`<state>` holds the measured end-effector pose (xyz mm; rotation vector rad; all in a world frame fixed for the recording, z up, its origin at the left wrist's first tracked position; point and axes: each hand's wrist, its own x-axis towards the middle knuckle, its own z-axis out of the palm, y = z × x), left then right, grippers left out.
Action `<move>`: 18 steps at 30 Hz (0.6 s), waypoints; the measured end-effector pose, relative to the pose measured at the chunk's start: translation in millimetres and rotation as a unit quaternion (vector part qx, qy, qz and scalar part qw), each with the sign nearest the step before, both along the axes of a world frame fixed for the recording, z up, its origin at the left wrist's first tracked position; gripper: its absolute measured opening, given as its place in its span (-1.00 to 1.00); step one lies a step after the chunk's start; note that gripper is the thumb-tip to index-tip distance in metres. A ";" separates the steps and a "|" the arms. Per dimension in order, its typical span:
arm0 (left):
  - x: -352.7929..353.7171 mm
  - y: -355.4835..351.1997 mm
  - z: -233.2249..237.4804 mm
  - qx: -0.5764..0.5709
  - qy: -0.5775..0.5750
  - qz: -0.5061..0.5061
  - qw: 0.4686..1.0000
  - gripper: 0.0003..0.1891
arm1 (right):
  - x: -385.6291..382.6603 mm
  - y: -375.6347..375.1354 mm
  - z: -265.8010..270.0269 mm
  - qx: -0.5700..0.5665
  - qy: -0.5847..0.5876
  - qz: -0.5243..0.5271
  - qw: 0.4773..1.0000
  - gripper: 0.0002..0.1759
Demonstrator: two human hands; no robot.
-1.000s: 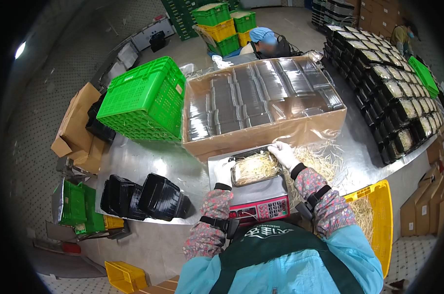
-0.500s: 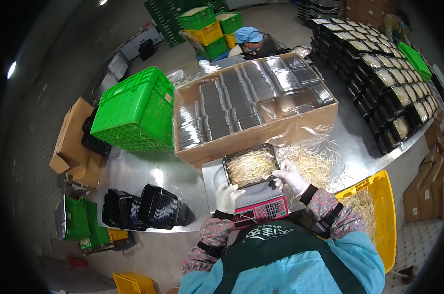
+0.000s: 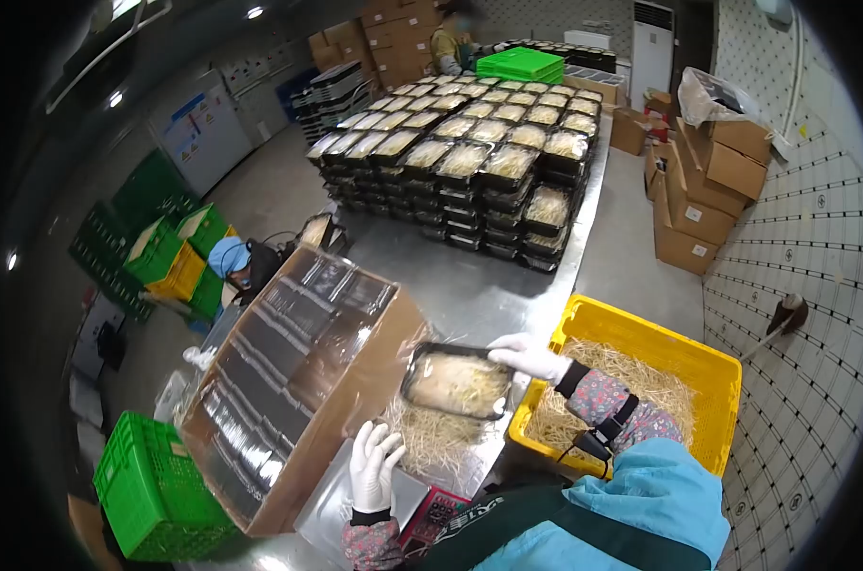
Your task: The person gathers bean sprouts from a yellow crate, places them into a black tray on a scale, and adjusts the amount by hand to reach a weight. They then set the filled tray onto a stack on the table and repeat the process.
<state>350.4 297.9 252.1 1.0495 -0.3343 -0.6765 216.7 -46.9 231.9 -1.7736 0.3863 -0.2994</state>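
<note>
My right hand (image 3: 529,358), in a white glove, grips the right end of a black plastic tray (image 3: 410,373) filled with pale bean sprouts (image 3: 460,383). The tray is held above a loose pile of sprouts (image 3: 436,445) on the metal table. Fingers spread and holding nothing, my gloved left hand (image 3: 374,466) is over the edge of a weighing scale (image 3: 322,504). Part of the scale's red keypad (image 3: 438,514) shows beside my left sleeve.
A carton (image 3: 341,419) of stacked black trays stands left of the scale. Many filled trays (image 3: 489,162) are piled at the table's far end. A yellow crate (image 3: 726,376) of sprouts is at my right, a green crate (image 3: 156,495) at far left. Two people (image 3: 232,262) are farther off.
The tray of sprouts has come off the scale and moved right, now in my right hand only. My left hand has opened away from it. The view has turned right.
</note>
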 end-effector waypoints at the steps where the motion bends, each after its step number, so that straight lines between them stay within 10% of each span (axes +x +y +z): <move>1: 4.5 -7.9 -0.3 -0.004 -0.004 -0.005 1.000 -0.46 | -9.6 -25.4 -14.1 -0.039 -0.066 -0.088 0.993 -0.66; 7: 12.3 -22.9 -6.8 0.054 -0.004 0.033 0.998 -0.61 | -11.2 -197.9 -12.2 0.002 -0.331 -0.442 0.834 -0.82; 15: 26.6 31.7 -22.4 0.120 -0.040 0.143 0.982 -0.57 | 70.9 -339.7 -17.9 0.119 -0.133 -0.559 0.810 -0.70; 18: 15.4 82.1 -9.3 0.194 0.005 0.377 0.906 -0.61 | 68.6 -305.9 1.9 0.180 -0.177 -0.552 0.795 -0.65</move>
